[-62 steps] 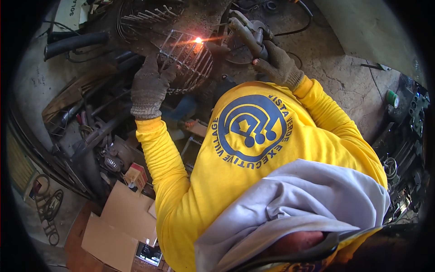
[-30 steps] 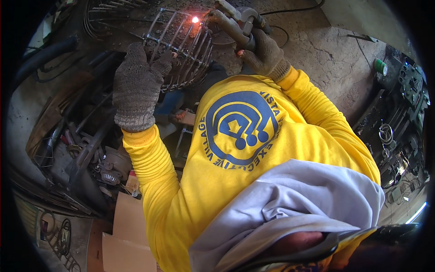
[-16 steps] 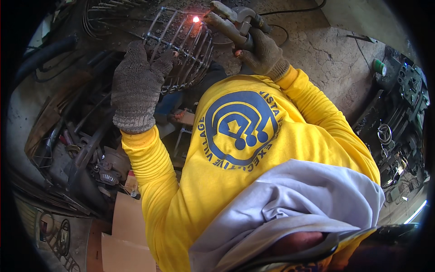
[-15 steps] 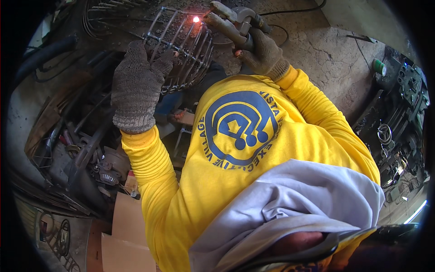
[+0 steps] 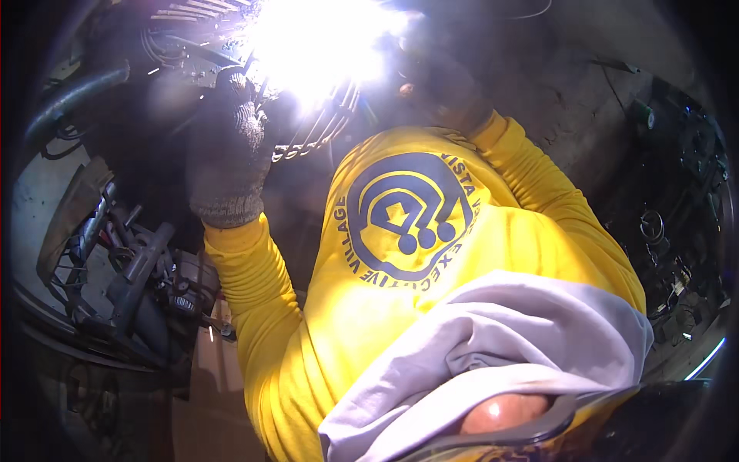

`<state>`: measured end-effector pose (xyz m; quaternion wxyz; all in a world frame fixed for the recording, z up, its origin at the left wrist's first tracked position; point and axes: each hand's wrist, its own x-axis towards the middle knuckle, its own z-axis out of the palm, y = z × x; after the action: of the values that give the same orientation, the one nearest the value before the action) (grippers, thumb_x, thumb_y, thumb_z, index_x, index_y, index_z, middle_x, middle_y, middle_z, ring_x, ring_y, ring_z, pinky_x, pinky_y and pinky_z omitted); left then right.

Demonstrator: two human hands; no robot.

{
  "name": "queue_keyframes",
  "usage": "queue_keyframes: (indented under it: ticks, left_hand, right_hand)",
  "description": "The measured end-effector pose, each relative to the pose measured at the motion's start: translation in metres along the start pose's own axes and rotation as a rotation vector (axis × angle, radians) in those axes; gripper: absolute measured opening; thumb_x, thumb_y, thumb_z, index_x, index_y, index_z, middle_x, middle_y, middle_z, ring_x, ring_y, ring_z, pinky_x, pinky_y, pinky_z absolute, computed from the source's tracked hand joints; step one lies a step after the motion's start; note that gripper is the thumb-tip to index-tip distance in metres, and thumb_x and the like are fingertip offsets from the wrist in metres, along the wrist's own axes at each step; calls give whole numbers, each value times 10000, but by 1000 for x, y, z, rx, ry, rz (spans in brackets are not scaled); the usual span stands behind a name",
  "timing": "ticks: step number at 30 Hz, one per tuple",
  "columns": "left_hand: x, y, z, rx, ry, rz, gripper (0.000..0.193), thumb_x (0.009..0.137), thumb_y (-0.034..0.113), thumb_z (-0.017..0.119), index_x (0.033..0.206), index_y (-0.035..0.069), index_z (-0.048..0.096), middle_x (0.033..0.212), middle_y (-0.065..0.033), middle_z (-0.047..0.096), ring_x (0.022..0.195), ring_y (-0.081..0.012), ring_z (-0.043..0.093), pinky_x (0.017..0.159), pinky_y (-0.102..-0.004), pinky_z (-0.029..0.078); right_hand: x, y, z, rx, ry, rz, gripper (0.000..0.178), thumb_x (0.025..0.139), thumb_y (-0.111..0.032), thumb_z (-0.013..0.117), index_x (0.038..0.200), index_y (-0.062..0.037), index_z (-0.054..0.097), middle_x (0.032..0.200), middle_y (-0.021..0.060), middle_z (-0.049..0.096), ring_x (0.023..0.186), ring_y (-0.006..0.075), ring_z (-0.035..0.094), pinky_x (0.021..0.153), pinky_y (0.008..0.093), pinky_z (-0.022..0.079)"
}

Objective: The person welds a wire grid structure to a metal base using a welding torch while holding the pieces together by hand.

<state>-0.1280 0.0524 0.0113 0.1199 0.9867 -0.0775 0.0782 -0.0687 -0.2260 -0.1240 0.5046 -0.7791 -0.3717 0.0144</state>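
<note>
A white welding glare covers much of the metal rod basket at the top; only its lower curved rods show. My left hand, in a grey-brown knit glove, is closed on the basket's left side, its fingers partly washed out by the light. To the right of the glare, my right hand is a dim gloved shape with one bare fingertip lit. It is closed round a welding electrode holder, which was plain half a second ago and is now lost in glare and shadow.
Scrap metal parts and bars lie at the left, below a thick dark pipe. A cardboard sheet is at the lower left. Metal parts line the right side. Several loose rods lie at the top left.
The small red glow on the basket has become a blinding white arc, with sparks flying left. Surroundings have darkened. Both hands stay in nearly the same place.
</note>
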Motion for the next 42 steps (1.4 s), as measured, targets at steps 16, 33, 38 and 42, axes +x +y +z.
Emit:
queue_keyframes:
  ticks: [16, 33, 38, 42]
  left_hand:
    - [12, 16, -7, -178, -267, -367, 412, 889, 293, 697, 1176, 26, 568, 1033, -197, 668, 924, -371, 664, 756, -427, 531]
    - [10, 19, -9, -22, -364, -430, 585, 849, 456, 725, 1181, 9, 546, 995, -201, 663, 901, -394, 656, 750, -439, 525]
    - [-1, 12, -6, -40, -18, -75, 376, 896, 329, 662, 1069, 10, 565, 922, -173, 640, 856, -337, 644, 755, -376, 525]
    - [-11, 2, 1, -200, -81, -150, 321, 899, 275, 646, 1080, 23, 564, 919, -143, 633, 824, -324, 627, 745, -387, 516]
  right_hand:
    - [-22, -3, -12, -19, -86, 355, 596, 849, -280, 744, 1298, 11, 483, 1016, 151, 698, 949, 318, 691, 817, 372, 536]
    - [-17, -3, -2, -12, -57, 308, 617, 847, -388, 742, 1295, -36, 506, 1051, 171, 687, 945, 346, 688, 833, 391, 551]
    - [-5, 2, -1, -192, -92, -14, 503, 915, -284, 634, 1379, -146, 494, 1239, 123, 630, 1056, 329, 640, 890, 402, 534]
    - [0, -1, -5, -56, -58, -3, 507, 915, -219, 624, 1397, -152, 484, 1232, 104, 628, 1070, 319, 627, 915, 392, 523]
